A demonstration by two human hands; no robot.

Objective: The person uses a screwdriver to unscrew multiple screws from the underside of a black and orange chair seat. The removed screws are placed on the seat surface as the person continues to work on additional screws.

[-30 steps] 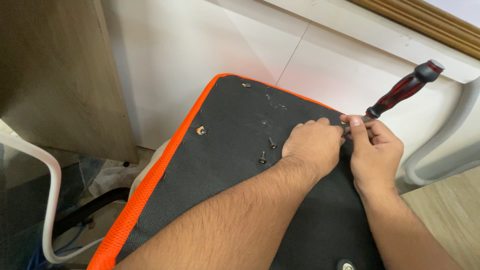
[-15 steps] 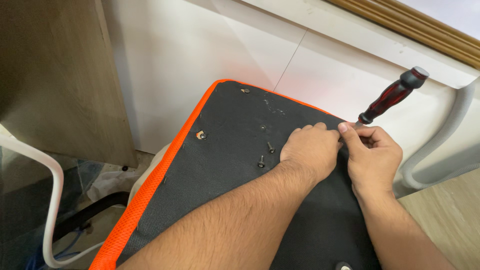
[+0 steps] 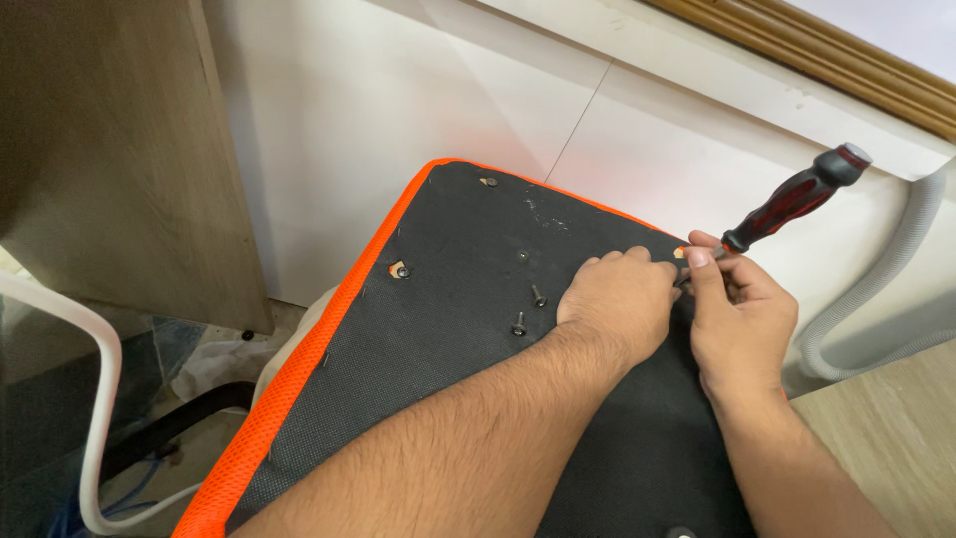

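An upturned seat cushion (image 3: pixel 448 329) with black fabric underside and orange edging lies in front of me. My right hand (image 3: pixel 739 319) grips the shaft of a screwdriver with a red and black handle (image 3: pixel 797 197), its tip at a hole near the cushion's far right edge. My left hand (image 3: pixel 617 301) rests curled on the black fabric beside that hole, touching the right hand. Two loose screws (image 3: pixel 528 309) lie on the fabric left of my left hand. A screw hole with a metal insert (image 3: pixel 399 270) shows near the orange edge.
A white tiled wall (image 3: pixel 428 120) stands behind the cushion, with wooden trim at the top right. A wooden panel (image 3: pixel 110 149) is at the left. A grey corrugated hose (image 3: pixel 876 299) curves at the right. A white tube (image 3: pixel 90 399) and black chair parts lie lower left.
The screwdriver handle has tilted slightly as both hands shifted a little along the cushion's far right edge. The screws on the fabric have not moved.
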